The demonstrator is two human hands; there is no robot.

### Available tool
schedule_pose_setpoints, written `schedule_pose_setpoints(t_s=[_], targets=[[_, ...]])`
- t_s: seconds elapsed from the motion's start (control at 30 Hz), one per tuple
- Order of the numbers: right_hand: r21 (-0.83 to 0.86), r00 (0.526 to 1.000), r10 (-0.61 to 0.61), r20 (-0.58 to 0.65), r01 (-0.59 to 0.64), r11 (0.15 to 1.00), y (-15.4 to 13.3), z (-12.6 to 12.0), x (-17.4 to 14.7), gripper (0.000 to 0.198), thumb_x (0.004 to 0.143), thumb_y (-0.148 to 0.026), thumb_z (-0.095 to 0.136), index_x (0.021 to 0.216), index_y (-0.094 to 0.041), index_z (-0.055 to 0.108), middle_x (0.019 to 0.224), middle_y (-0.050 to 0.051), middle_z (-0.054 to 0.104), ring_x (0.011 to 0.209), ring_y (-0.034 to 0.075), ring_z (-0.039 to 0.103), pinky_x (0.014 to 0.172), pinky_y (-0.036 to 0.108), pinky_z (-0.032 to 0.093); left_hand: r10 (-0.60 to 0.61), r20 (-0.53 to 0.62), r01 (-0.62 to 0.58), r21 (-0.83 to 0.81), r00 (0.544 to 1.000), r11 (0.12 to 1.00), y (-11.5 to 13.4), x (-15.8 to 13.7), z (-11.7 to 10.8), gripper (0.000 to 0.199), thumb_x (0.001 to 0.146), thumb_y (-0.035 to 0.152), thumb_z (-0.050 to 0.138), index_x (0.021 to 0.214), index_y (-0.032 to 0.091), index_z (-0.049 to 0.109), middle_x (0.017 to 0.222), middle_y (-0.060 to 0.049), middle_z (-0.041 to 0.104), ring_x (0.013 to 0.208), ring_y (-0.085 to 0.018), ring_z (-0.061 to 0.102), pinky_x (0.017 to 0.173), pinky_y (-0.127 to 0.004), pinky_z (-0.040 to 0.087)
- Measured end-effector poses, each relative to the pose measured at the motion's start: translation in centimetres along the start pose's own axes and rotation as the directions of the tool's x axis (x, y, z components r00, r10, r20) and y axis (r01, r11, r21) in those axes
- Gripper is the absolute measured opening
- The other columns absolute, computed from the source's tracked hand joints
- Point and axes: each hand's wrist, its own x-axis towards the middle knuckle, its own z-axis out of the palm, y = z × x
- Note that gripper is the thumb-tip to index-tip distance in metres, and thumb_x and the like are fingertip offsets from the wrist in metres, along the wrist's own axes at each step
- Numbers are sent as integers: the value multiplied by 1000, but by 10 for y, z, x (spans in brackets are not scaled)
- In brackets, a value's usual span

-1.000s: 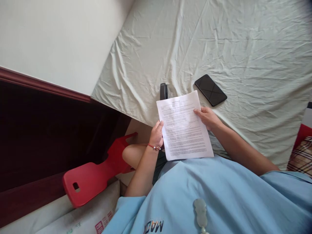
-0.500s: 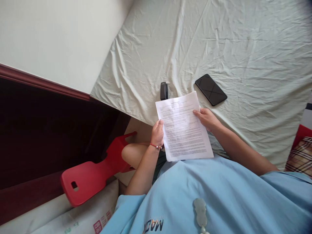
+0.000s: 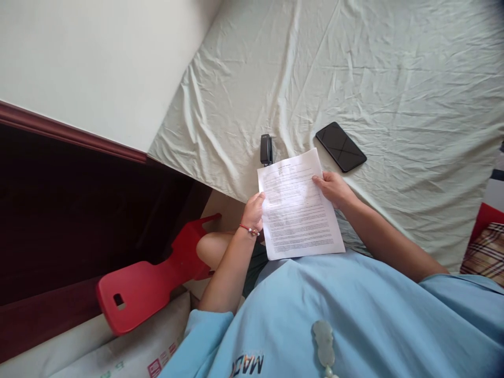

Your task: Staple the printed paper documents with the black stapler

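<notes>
White printed paper [image 3: 301, 210], covered in small lines of text, is held up in front of my shirt; I cannot tell if it is one sheet or a few. My left hand [image 3: 253, 211], with a red beaded bracelet at the wrist, grips the paper's left edge. At the upper right edge, my right hand [image 3: 334, 189] pinches it, thumb on top. Just beyond the top left corner lies a black stapler [image 3: 266, 149], its near end close to the paper. A black phone or small tablet [image 3: 340, 146] rests beyond my right hand.
The bed [image 3: 378, 68] has a wrinkled pale sheet. A red plastic chair [image 3: 153, 283] stands at the left, near dark wooden furniture [image 3: 79, 205]. Below it is a white printed sack [image 3: 134, 341]. Plaid cloth [image 3: 486, 254] lies at the right edge.
The paper's left edge has shifted slightly right and the sheet has tilted a little. My left hand has moved slightly with it; the right keeps its grip.
</notes>
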Motion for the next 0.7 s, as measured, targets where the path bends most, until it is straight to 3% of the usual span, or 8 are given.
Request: schedule_pose_setpoints(t_s=[0.2,0.4,0.7], targets=[[-15,998,12,-56,-13,1000,-11,-1,1,20,90,-30,59,89,-17,74,74,5,75,64,20,69,55,26,52,-43,32,42,31,999,999,13,12,6,34,69,38,84,85,11,71,84,-11,76,100,-32,72,91,-42,56],[-37,996,11,-85,-14,999,-9,-6,-3,21,89,-29,57,81,-17,72,70,5,73,58,18,65,51,25,49,-91,0,91,-3,996,996,10,11,12,22,76,27,78,86,9,71,83,-12,75,97,-30,73,94,-43,55],[41,997,54,-51,-52,998,-12,-8,0,20,89,-30,56,83,-18,71,71,6,73,61,20,66,56,28,52,-117,13,118,-16,993,993,10,22,14,17,80,25,75,85,9,73,80,-9,75,82,-25,73,91,-42,56]])
